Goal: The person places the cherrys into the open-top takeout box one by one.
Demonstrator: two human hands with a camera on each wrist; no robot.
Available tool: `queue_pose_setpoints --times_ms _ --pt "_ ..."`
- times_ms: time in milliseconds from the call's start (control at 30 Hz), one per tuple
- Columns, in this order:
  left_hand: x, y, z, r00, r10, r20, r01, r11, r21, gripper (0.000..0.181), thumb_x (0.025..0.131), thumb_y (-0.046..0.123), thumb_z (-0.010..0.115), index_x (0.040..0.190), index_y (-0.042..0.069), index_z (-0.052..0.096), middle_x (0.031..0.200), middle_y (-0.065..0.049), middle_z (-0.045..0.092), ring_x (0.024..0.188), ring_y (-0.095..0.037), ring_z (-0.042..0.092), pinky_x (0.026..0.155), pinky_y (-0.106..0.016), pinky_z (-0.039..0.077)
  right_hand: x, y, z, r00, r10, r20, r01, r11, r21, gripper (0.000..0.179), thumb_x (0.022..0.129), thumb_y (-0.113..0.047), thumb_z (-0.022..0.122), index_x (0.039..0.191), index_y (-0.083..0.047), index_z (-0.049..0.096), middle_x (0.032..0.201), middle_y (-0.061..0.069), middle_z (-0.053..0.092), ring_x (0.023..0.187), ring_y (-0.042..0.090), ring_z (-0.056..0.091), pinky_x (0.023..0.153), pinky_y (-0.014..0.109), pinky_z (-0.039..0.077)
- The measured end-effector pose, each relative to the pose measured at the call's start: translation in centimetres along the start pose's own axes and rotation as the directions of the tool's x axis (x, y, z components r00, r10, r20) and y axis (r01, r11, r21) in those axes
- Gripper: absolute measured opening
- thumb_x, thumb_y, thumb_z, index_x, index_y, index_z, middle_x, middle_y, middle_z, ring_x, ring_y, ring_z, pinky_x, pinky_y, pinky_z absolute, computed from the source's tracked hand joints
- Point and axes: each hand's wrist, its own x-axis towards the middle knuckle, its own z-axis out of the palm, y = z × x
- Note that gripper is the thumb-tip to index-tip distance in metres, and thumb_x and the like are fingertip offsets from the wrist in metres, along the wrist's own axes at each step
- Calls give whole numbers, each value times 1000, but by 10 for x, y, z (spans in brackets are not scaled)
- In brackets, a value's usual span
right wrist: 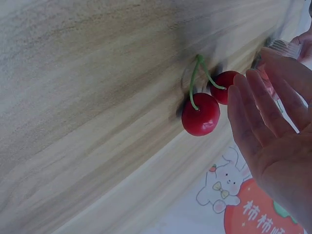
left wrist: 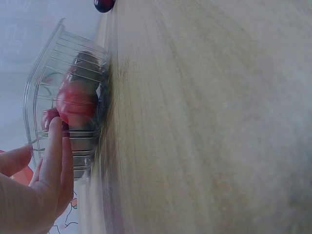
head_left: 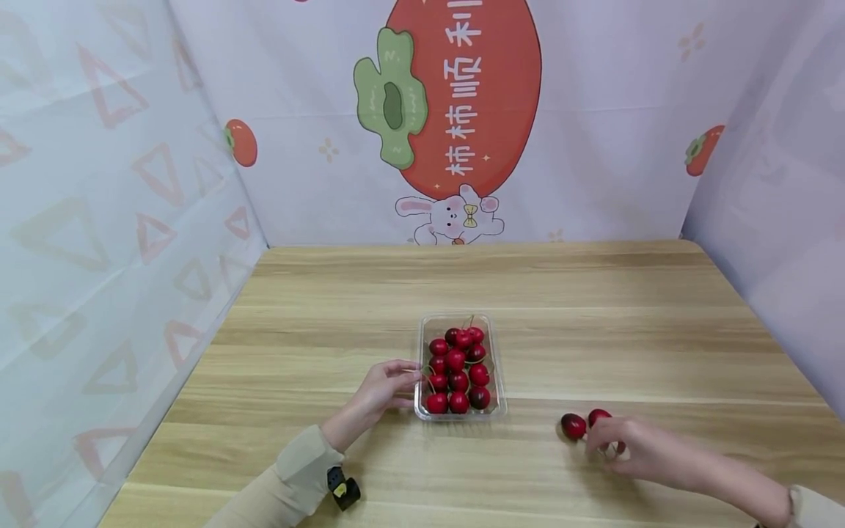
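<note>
A clear plastic container (head_left: pixel 500 400) full of dark red cherries (head_left: pixel 455 359) stands mid-table. At its left side, my left hand (head_left: pixel 378 394) touches the wall with straight fingers; the left wrist view shows these fingers (left wrist: pixel 52 156) along the ribbed outside and the thumb near the rim. Two loose cherries (head_left: pixel 573 426) lie right of the container. In the right wrist view, their green stems (right wrist: pixel 194 83) meet at the tips. Just beside them is my right hand (head_left: pixel 640 449), its fingers extended and relaxed. A dark red patch between its thumb and fingers in the head view is unclear.
The wood-grain table (head_left: pixel 317 293) is bounded by printed cloth at the back (head_left: pixel 594 147) and both sides. A black strap device (head_left: pixel 343 488) sits at my left cuff.
</note>
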Motion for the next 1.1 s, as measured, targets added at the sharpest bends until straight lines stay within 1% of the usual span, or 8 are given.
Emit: queue_pose_setpoints --times_ms 267,500,867,1100 --pt "-1 0 0 1000 -1 6 1 1000 -15 34 84 7 57 114 -8 49 94 -14 64 83 -24 62 69 -35 56 -2 1 3 1000 -4 -5 4 999 -44 24 65 1 72 85 -10 64 85 -7 59 73 0 51 51 17 48" --pt "-2 1 0 1000 -2 9 2 1000 -14 34 84 7 57 114 -8 49 95 -15 64 85 -26 62 69 -35 56 -2 4 4 999 44 3 -44 998 -39 24 65 1 72 84 -11 65 85 -8 59 72 0 50 52 18 47" --pt "-1 0 0 1000 -6 7 6 1000 -14 34 85 7 56 114 -8 49 93 -13 64 84 -25 62 68 -35 56 -3 11 7 997 80 21 -79 996 -39 25 65 0 72 85 -13 65 84 -10 58 73 -1 49 54 18 49" --pt "-1 0 0 1000 -9 8 9 1000 -16 35 85 8 57 115 -8 49 96 -15 63 85 -26 62 68 -35 56 -3 14 10 999 35 -6 -35 995 -89 28 61 4 72 83 -11 65 83 -7 61 74 0 54 55 18 51"
